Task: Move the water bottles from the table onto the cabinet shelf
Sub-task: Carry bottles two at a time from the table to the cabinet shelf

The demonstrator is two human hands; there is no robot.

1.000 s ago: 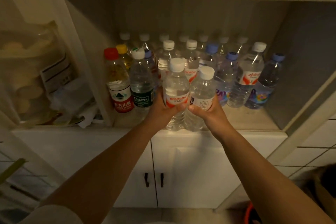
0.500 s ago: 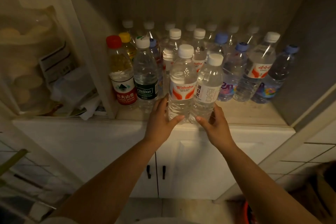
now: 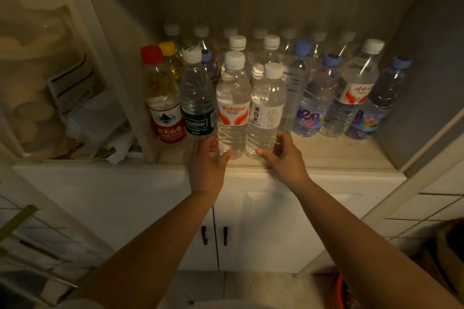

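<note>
Two clear water bottles stand upright at the front edge of the cabinet shelf (image 3: pixel 326 155), touching side by side: the Wahaha bottle (image 3: pixel 233 105) with its red-and-white label on the left, the white-labelled bottle (image 3: pixel 267 110) on the right. Each label faces outward, which suggests they were set down to match the rows behind.

The left hand (image 3: pixel 207 158) sits at the base of the Wahaha bottle, fingers loosely spread, thumb just touching the lower front and the other fingers reaching round the left side. The right hand (image 3: pixel 282 155) mirrors it at the base of the white-labelled bottle, thumb on the front and fingers round the right side. Neither hand looks clamped; both seem relaxed and half open, steadying more than gripping, though how firmly the far fingers press cannot be told.

Behind and beside stand many more bottles: a red-capped bottle (image 3: pixel 160 98) and a green-labelled Cestbon bottle (image 3: pixel 197 100) toward the left wall of the shelf, blue-capped bottles (image 3: pixel 316 98) toward the right, and a white-capped row at the back. The front pair fills the gap between these groups, so low hands likely serve to nudge them in without toppling neighbours.

The table is not in view.
</note>
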